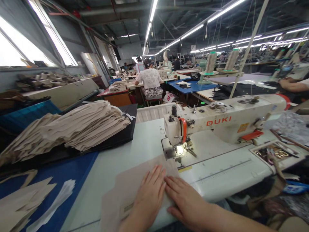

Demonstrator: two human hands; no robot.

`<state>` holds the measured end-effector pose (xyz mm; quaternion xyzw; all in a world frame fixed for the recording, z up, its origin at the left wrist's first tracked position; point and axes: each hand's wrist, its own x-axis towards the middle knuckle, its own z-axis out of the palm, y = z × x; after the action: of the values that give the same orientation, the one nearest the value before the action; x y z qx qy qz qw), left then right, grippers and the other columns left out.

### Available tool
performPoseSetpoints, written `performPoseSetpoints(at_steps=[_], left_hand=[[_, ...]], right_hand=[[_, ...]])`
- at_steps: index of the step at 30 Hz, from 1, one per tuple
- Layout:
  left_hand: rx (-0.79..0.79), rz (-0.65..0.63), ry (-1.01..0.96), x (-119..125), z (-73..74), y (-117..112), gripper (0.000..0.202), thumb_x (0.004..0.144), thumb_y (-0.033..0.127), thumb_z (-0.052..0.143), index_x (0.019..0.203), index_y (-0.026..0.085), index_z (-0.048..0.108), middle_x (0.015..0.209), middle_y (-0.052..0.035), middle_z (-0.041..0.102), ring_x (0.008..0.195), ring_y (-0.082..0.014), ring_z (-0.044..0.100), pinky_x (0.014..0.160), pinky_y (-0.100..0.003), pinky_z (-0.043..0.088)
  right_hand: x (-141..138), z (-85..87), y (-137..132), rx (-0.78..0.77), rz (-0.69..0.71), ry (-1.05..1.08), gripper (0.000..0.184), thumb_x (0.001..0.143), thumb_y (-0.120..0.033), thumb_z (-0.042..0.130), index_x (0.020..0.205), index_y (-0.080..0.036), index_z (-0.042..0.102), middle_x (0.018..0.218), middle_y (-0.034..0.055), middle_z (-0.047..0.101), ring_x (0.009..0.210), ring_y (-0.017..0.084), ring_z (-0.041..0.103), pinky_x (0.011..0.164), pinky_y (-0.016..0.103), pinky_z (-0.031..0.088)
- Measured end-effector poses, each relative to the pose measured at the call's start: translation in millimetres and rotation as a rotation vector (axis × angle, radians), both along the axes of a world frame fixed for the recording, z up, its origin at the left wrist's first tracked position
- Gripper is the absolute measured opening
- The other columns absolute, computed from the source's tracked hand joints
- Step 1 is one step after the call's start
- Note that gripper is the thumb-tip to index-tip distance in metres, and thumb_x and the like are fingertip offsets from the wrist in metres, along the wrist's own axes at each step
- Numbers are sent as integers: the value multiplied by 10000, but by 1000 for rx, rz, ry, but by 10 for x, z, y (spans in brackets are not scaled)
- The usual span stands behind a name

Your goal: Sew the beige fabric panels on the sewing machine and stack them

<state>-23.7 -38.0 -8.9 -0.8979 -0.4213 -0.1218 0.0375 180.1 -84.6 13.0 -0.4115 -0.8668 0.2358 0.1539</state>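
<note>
A beige fabric panel (125, 183) lies flat on the pale sewing table (217, 177), its far edge close to the needle area of the sewing machine (224, 119). My left hand (151, 193) rests on the panel with its fingers stretched out. Beside it, my right hand (183, 198) presses down with flat fingers, its fingertips nearly touching the left hand. Neither hand grips anything. A small lamp lights the machine's presser foot (178, 156), just beyond the fingertips. Part of the panel is hidden under both hands.
Left of the machine sits a thick pile of beige fabric pieces (79, 125) on black material. More beige pieces (26, 199) and a white strip (55, 203) lie on a blue surface. At right, a tray (277, 153) holds small tools. A person (148, 79) sits further ahead.
</note>
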Motion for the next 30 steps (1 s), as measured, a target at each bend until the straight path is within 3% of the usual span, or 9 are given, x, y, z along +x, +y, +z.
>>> performPoseSetpoints(at_steps=[3, 7, 15, 19, 23, 26, 28, 30], left_hand=[[-83, 27, 63, 91, 6, 53, 461, 1004, 329, 320, 1412, 212, 499, 1446, -85, 515, 1334, -240, 473, 1078, -443, 407], [-126, 75, 89, 100, 17, 98, 473, 997, 346, 332, 1430, 221, 475, 1485, -91, 465, 1363, -266, 437, 1082, -492, 389], [-111, 75, 29, 75, -46, 130, 477, 992, 366, 345, 1432, 236, 474, 1477, -83, 481, 1362, -257, 434, 1107, -481, 354], [-115, 76, 38, 115, 34, 62, 461, 993, 331, 363, 1413, 192, 491, 1465, -119, 489, 1358, -267, 444, 1082, -485, 397], [10, 50, -45, 73, 169, -78, 419, 985, 235, 372, 1373, 187, 523, 1465, -117, 492, 1375, -237, 423, 1105, -463, 386], [132, 98, -133, -218, 267, -155, 412, 975, 183, 357, 1340, 206, 546, 1413, -91, 551, 1333, -207, 473, 1119, -449, 380], [187, 208, -194, -601, 328, -186, 390, 976, 200, 350, 1285, 188, 588, 1322, -98, 623, 1246, -201, 553, 1078, -411, 434], [218, 398, -246, -1100, 381, -205, 371, 972, 256, 358, 1198, 172, 640, 1214, -105, 683, 1147, -213, 617, 1019, -385, 484]], right_hand=[[34, -60, 12, -21, -11, -26, 673, 939, -402, 551, 1509, -114, 337, 1580, 139, 235, 1468, 279, 221, 1206, 442, 210], [143, -119, 51, -7, -59, -48, 679, 963, -406, 508, 1537, -143, 259, 1597, 101, 180, 1483, 255, 164, 1213, 438, 185], [136, 23, 121, -24, -267, -160, 701, 946, -411, 524, 1526, -101, 283, 1588, 140, 172, 1475, 307, 176, 1198, 506, 203], [23, 13, 85, 14, -185, -129, 691, 926, -360, 558, 1518, -105, 309, 1577, 138, 207, 1459, 309, 231, 1189, 496, 248], [-6, -200, 45, 79, -126, -156, 644, 923, -364, 556, 1497, -136, 372, 1555, 144, 269, 1426, 327, 309, 1142, 506, 345], [68, -398, 59, 229, -85, -114, 639, 940, -352, 528, 1518, -167, 329, 1560, 130, 276, 1419, 321, 329, 1104, 502, 403], [134, -476, 74, 346, -56, -70, 653, 952, -344, 514, 1538, -179, 277, 1559, 123, 296, 1405, 313, 363, 1081, 482, 438], [192, -500, 93, 457, -44, -28, 673, 963, -338, 505, 1555, -194, 219, 1546, 120, 340, 1375, 304, 417, 1048, 459, 477]])
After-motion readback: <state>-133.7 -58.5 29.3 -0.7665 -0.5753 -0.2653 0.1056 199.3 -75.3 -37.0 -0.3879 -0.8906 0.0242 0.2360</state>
